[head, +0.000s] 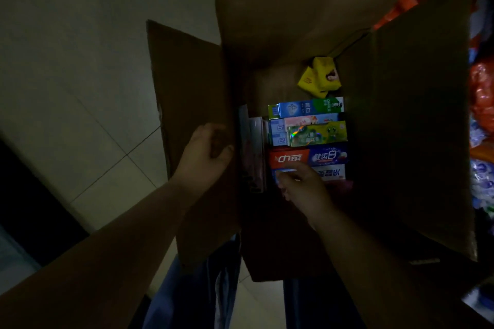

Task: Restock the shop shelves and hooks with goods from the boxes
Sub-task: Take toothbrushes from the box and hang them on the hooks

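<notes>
An open cardboard box stands on the floor with its flaps spread. Inside lie several toothpaste cartons side by side: a blue-green one, a green cartoon one, a red and blue one and a pale blue one. Yellow packets sit at the far end. My left hand grips the box's left wall by its flap. My right hand reaches into the box, fingertips pinching the near end of the pale blue carton.
Flat grey packs stand on edge along the box's left inner wall. Orange, blue and white bagged goods pile up at the right. Pale floor tiles spread to the left. My legs in blue trousers are below the box.
</notes>
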Demonstrator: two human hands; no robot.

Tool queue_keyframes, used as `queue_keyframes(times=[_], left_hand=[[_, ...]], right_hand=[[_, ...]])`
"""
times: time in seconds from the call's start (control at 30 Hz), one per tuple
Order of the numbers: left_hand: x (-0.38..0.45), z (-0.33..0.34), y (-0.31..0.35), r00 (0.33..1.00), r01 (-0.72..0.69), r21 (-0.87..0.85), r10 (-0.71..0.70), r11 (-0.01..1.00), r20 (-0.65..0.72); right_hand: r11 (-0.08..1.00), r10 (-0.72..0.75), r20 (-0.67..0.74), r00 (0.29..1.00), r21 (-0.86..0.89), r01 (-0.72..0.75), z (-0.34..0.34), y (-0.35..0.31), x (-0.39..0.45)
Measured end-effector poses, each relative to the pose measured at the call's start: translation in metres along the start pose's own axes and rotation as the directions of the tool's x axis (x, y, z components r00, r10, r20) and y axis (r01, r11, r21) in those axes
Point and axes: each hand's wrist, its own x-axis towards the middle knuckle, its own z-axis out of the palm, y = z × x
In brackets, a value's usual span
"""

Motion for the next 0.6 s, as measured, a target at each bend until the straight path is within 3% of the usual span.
queue_keyframes(times=[0.17, 0.27, 0.37, 0.43, 0.5, 0.6], left_hand=[[0.030, 0.008, -0.017, 0.998, 0.028, -0.135, -0.035, 0.990, -0.046], [0.045, 0.007, -0.023, 0.985, -0.064, -0.193, 0.031, 0.979, -0.169], [0.062, 0.007, -0.019, 0.892, -0.303, 0.022, 0.292, 0.953, -0.345], [0.079, 0.014, -0.026, 0.816, -0.382, 0.177, 0.421, 0.907, -0.397], [0.095, 0.021, -0.039, 0.814, -0.378, 0.176, 0.417, 0.909, -0.405], [0.107, 0.025, -0.053, 0.854, -0.348, -0.003, 0.316, 0.937, -0.414]], right_hand=[[1.000, 0.017, 0.031, 0.999, -0.004, -0.016, 0.011, 0.006, 0.050], [0.999, -0.039, 0.049, 0.998, -0.016, 0.040, 0.023, -0.001, 0.091], [0.992, -0.121, 0.038, 0.992, -0.034, 0.122, 0.038, -0.012, 0.136], [0.982, -0.167, 0.021, 0.986, -0.085, 0.169, 0.050, -0.012, 0.164], [0.975, -0.189, 0.020, 0.982, -0.117, 0.190, 0.058, -0.009, 0.184], [0.972, -0.187, 0.058, 0.981, -0.136, 0.193, 0.063, 0.000, 0.201]])
